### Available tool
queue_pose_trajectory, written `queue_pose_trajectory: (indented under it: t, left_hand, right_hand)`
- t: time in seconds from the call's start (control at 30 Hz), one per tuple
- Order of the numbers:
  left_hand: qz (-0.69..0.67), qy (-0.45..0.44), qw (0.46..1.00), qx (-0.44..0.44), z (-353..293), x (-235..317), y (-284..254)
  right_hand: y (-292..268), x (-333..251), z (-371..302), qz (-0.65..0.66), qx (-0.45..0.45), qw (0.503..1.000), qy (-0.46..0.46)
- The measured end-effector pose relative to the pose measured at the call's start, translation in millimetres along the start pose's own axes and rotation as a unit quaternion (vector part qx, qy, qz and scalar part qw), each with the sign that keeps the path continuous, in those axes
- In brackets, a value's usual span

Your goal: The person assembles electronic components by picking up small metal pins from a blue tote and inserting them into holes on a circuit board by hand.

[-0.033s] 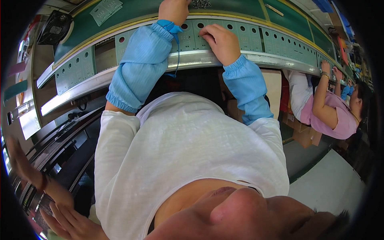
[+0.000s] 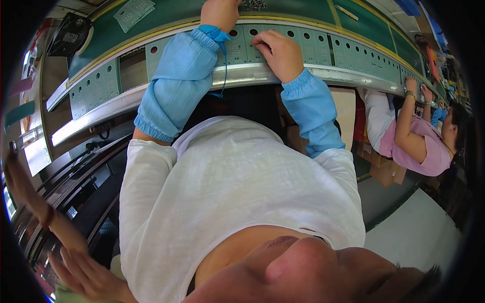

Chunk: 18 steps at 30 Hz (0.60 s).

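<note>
A row of pale green circuit boards [image 2: 236, 52] with round dark holes lies along a metal rail in front of me. My left hand [image 2: 219, 14] is at the top of the head view, over the far side of the boards, beside a small pile of dark parts [image 2: 254, 5]. Its fingertips are hidden by the hand and the picture's edge. My right hand [image 2: 283, 54] is over one board, its fingers bent and drawn together near the round hole. What they hold, if anything, is too small to make out. A blue strap circles my left wrist.
A black fan [image 2: 69, 34] stands at the far left. Loose boards [image 2: 134, 14] lie on the green bench top beyond the rail. To the right, a co-worker in pink [image 2: 417, 134] handles boards on the same line. Another person's hands [image 2: 91, 275] show at lower left.
The other person's raised hand at lower left has moved slightly outward, to the left. My own hands and the boards show no visible change.
</note>
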<state>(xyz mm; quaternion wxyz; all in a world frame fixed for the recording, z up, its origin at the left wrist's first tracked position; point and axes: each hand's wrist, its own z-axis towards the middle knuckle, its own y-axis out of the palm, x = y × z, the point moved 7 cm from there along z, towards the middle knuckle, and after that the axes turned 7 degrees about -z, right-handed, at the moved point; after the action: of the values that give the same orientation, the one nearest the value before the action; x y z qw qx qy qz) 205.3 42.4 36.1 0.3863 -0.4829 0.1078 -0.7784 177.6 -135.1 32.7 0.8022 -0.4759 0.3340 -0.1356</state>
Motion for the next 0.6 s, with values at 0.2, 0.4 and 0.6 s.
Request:
queue_pose_trajectory:
  t: [0.2,0.4,0.6]
  left_hand:
    - [0.012,0.003,1.000,0.012,-2.7,-8.8,0.9]
    - [-0.014,0.001,1.000,0.011,-1.4,1.3,-3.3]
    - [0.022,0.019,0.999,0.025,-1.8,-1.9,-5.2]
  right_hand:
    - [2.2,-6.9,2.3,-0.010,0.006,1.000,-0.003]
    - [1.8,-8.9,-1.2,-0.036,0.020,0.999,-0.023]
    - [6.0,-10.0,-6.2,-0.063,0.024,0.997,0.023]
